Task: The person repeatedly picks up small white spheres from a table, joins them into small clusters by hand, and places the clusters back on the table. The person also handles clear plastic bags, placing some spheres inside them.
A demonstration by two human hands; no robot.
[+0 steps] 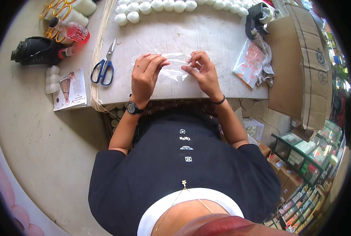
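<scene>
A clear plastic bag is stretched between my two hands, above the middle of the table's near part. On its left side, my left hand pinches the plastic between thumb and fingers. My right hand grips the other side, thumb pressed toward the curled fingers. Whether anything lies inside the bag, I cannot make out. Blue-handled scissors lie left of my left hand, blades pointing away. They rest beside a bundle of long pale wicks or cords running along the table.
Rows of small white candles line the far edge. A tape dispenser, a plastic packet with orange print and an opened cardboard box are at right. Left are a black flask, a pink-red bottle and printed leaflets.
</scene>
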